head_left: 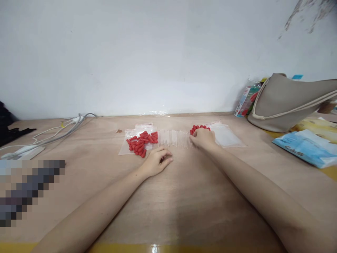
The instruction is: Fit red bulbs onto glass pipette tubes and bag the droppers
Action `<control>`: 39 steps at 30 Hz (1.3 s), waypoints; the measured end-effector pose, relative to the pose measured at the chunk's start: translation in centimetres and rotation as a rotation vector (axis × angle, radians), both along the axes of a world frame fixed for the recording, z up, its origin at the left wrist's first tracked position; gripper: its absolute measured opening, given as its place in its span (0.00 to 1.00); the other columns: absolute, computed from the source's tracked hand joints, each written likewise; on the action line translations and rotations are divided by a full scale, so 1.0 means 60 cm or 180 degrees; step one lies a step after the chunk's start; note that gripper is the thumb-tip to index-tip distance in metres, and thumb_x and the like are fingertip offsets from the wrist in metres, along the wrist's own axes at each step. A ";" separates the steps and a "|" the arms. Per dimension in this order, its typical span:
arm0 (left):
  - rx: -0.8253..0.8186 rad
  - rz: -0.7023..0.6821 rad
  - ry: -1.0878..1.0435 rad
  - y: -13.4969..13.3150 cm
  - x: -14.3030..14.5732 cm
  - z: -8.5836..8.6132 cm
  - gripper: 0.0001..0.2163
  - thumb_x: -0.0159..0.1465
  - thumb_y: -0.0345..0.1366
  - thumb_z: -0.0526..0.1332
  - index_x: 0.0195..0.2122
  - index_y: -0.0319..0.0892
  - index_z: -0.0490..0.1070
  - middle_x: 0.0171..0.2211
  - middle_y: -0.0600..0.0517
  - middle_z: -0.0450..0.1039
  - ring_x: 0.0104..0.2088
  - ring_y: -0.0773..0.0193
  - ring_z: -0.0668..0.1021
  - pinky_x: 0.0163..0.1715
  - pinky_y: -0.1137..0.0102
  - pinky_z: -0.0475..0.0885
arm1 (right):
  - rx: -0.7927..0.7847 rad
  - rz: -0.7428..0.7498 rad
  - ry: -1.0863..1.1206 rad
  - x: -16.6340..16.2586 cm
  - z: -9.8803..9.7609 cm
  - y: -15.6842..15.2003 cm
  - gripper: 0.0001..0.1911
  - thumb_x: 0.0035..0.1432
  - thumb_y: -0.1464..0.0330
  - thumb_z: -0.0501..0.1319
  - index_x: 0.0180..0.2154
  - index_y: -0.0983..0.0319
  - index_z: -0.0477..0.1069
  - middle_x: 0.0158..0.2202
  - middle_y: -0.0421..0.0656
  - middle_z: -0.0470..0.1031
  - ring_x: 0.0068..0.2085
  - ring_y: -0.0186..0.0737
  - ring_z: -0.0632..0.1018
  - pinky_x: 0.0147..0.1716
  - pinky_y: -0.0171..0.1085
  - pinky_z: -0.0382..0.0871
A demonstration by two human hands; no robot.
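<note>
My left hand [157,162] rests on the table with fingers loosely bent and thumb apart, holding nothing. Just beyond it, a loose heap of small red bulb-shaped caps [139,144] lies on a clear plastic bag [123,149]. A row of thin clear tubes [172,137] stretches between the two hands. At the row's right end, my right hand [204,138] has its fingers pinched together, touching or close to the last tubes. Whatever is in the pinch is too small to make out. More red caps [199,127] sit grouped behind that hand, partly covered by it.
Flat zip bags [230,136] lie right of the right hand. Farther right are a blue tissue pack [302,149], a grey-beige bag [284,100] and a plastic bottle [244,100]. Cables [65,131] run along the left. A white wall [147,59] closes off the back.
</note>
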State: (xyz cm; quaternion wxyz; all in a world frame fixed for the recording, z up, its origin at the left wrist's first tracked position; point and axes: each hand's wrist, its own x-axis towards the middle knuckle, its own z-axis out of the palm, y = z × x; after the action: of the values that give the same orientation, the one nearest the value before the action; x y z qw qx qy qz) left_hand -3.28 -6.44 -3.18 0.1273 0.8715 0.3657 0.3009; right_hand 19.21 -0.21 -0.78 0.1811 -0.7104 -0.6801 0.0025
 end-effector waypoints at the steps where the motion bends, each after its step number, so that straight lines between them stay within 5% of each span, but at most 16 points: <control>1: 0.0006 -0.0002 0.0003 0.000 0.000 0.000 0.06 0.60 0.34 0.57 0.36 0.39 0.70 0.33 0.49 0.69 0.28 0.68 0.71 0.29 0.71 0.68 | -0.0043 -0.0037 -0.0024 -0.008 0.000 0.003 0.10 0.49 0.65 0.55 0.23 0.61 0.72 0.28 0.47 0.73 0.38 0.46 0.71 0.37 0.42 0.56; 12: -0.0002 -0.0013 -0.0002 0.001 -0.001 -0.003 0.06 0.59 0.33 0.57 0.36 0.39 0.70 0.33 0.49 0.68 0.28 0.68 0.70 0.29 0.72 0.68 | -0.0325 -0.0343 0.0030 -0.027 -0.012 0.039 0.06 0.42 0.71 0.57 0.28 0.62 0.70 0.30 0.49 0.70 0.40 0.50 0.69 0.38 0.48 0.55; 20: 0.0010 -0.0010 0.0066 -0.001 0.002 -0.003 0.06 0.60 0.34 0.57 0.37 0.39 0.69 0.34 0.50 0.68 0.28 0.69 0.71 0.29 0.72 0.68 | -0.0267 -0.0163 -0.0046 -0.034 0.000 0.023 0.07 0.51 0.69 0.54 0.27 0.63 0.69 0.30 0.48 0.71 0.38 0.47 0.71 0.37 0.44 0.54; 25: 0.0338 0.0098 0.0590 0.001 -0.019 0.009 0.06 0.62 0.33 0.54 0.35 0.39 0.68 0.35 0.49 0.68 0.35 0.64 0.71 0.36 0.70 0.68 | 0.1024 0.0293 -0.0599 -0.031 -0.016 -0.026 0.15 0.59 0.66 0.47 0.33 0.67 0.68 0.32 0.52 0.73 0.36 0.46 0.70 0.37 0.43 0.52; 30: 0.0216 0.0399 0.1783 0.005 -0.068 0.067 0.03 0.57 0.32 0.57 0.28 0.39 0.67 0.32 0.49 0.66 0.33 0.61 0.71 0.30 0.70 0.65 | 0.2081 0.1214 -0.0617 0.000 -0.059 -0.081 0.13 0.61 0.66 0.49 0.29 0.64 0.66 0.24 0.44 0.72 0.30 0.38 0.70 0.40 0.41 0.51; 34: -0.0097 0.0476 0.2384 0.004 -0.092 0.102 0.05 0.51 0.24 0.56 0.25 0.40 0.65 0.31 0.50 0.65 0.28 0.64 0.70 0.23 0.72 0.59 | 0.2367 0.1449 -0.0413 0.017 -0.068 -0.103 0.10 0.60 0.67 0.53 0.29 0.63 0.66 0.23 0.40 0.73 0.28 0.35 0.70 0.41 0.40 0.51; 39: -0.0013 0.0496 0.2666 0.010 -0.094 0.099 0.10 0.50 0.19 0.50 0.22 0.39 0.64 0.29 0.50 0.65 0.26 0.65 0.69 0.23 0.72 0.55 | 0.2211 0.1709 -0.0169 0.020 -0.068 -0.099 0.07 0.58 0.66 0.55 0.34 0.64 0.69 0.27 0.42 0.74 0.31 0.37 0.70 0.39 0.39 0.52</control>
State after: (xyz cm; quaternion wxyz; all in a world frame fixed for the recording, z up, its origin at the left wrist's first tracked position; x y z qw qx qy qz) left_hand -8.95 -5.82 2.75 -0.0537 0.8879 0.4512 -0.0711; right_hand 20.39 -6.16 -4.88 0.3846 -0.4052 -0.8055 -0.1976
